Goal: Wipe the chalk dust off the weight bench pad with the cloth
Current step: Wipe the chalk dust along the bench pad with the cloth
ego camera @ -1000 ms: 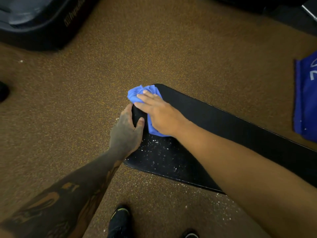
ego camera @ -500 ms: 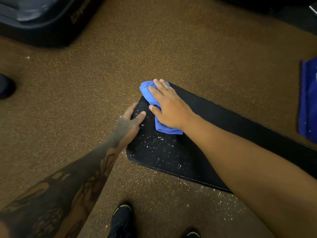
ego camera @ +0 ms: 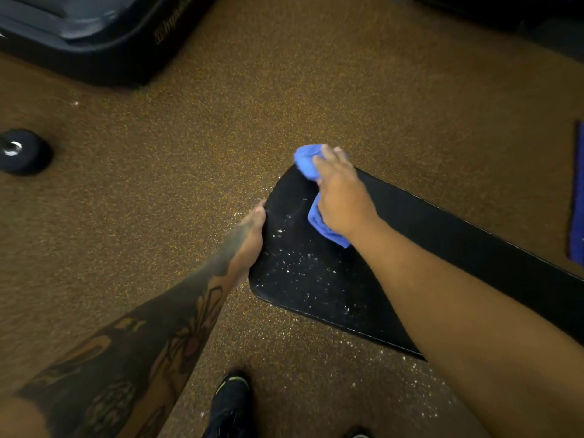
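The black weight bench pad (ego camera: 442,229) runs from the middle of the view to the right edge. White chalk specks (ego camera: 303,263) dot its near end. My right hand (ego camera: 343,197) presses a crumpled blue cloth (ego camera: 305,161) flat on the pad's far corner; part of the cloth pokes out past my fingertips and below my wrist. My left hand (ego camera: 249,238) rests against the pad's left edge, fingers together along the side, holding nothing loose.
Brown speckled rubber floor (ego camera: 284,90) surrounds the bench, with chalk scattered on it near my black shoe (ego camera: 230,403). A black machine base (ego camera: 94,36) sits top left, a dumbbell end (ego camera: 22,151) at far left, a blue item (ego camera: 576,194) at the right edge.
My right hand has pushed the cloth farther toward the pad's far corner. My left hand slid from on top of the pad's edge down along its side.
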